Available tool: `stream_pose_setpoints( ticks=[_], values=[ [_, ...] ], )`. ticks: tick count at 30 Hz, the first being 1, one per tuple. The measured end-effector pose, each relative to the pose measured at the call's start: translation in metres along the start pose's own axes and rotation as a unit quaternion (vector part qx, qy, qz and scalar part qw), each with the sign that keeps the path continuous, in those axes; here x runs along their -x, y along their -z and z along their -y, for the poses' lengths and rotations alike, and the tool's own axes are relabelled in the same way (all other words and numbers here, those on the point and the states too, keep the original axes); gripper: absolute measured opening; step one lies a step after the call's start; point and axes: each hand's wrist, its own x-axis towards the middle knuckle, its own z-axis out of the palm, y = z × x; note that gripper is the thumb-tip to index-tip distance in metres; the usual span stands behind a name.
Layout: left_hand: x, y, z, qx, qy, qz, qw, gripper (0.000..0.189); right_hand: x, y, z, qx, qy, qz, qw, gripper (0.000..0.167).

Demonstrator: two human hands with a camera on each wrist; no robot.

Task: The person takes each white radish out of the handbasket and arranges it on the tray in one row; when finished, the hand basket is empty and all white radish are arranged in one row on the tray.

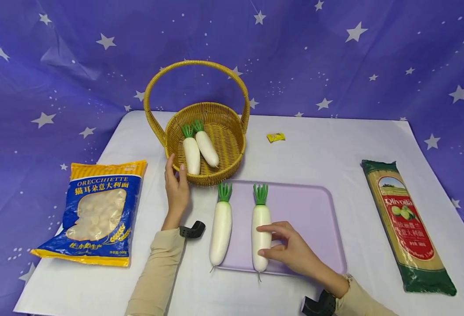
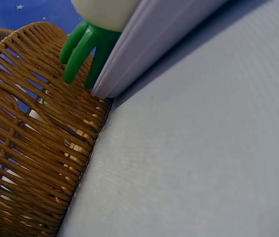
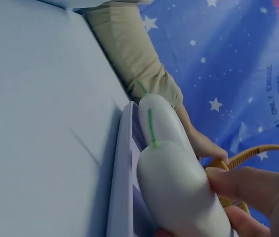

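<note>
My right hand (image 1: 295, 250) grips a white radish (image 1: 261, 219) with green stalks, thumb and fingertips around its lower half, over the lilac tray (image 1: 307, 210). A second white radish (image 1: 221, 232) lies to its left along the tray's left edge. In the right wrist view, the held radish (image 3: 179, 187) is close up with fingers on both sides. My left hand (image 1: 178, 191) touches the front left wall of the wicker basket (image 1: 232, 153), its fingers fairly straight. Inside the basket lie two more white radishes (image 1: 192, 156). The left wrist view shows the basket's woven side (image 2: 35, 133) but no fingers.
A blue and yellow orecchiette bag (image 1: 101, 215) lies at the left. On the right is a long spaghetti pack (image 1: 407, 224). A small yellow wrapped piece (image 1: 276, 137) sits behind the tray. The basket's tall handle (image 1: 196, 62) arches up near the starry backdrop.
</note>
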Motion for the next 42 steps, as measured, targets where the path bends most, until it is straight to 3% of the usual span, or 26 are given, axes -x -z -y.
stream_pose_setpoints(
  ticks=[5, 9, 13, 18, 42],
  values=[
    [0.0, -0.002, 0.001, 0.0, 0.001, 0.003, 1.0, 0.048, 0.002, -0.006, 0.003, 0.067, 0.0, -0.009, 0.9977, 0.05],
    [0.0, -0.002, 0.002, -0.007, 0.001, 0.0, 1.0, 0.048, 0.004, -0.01, 0.005, 0.144, 0.024, -0.01, 0.9892, 0.047],
    [0.0, -0.001, 0.003, -0.01, 0.001, 0.002, 0.9999, 0.049, 0.006, -0.011, 0.007, 0.189, 0.029, -0.005, 0.9815, 0.047],
    [-0.001, -0.001, 0.002, -0.01, 0.0, 0.002, 0.9999, 0.049, 0.008, -0.011, 0.012, 0.202, 0.016, -0.002, 0.9793, 0.049],
    [0.0, 0.001, -0.001, -0.009, 0.004, 0.003, 0.9999, 0.049, 0.008, -0.011, 0.012, 0.205, 0.034, 0.004, 0.9781, 0.055]
  ],
)
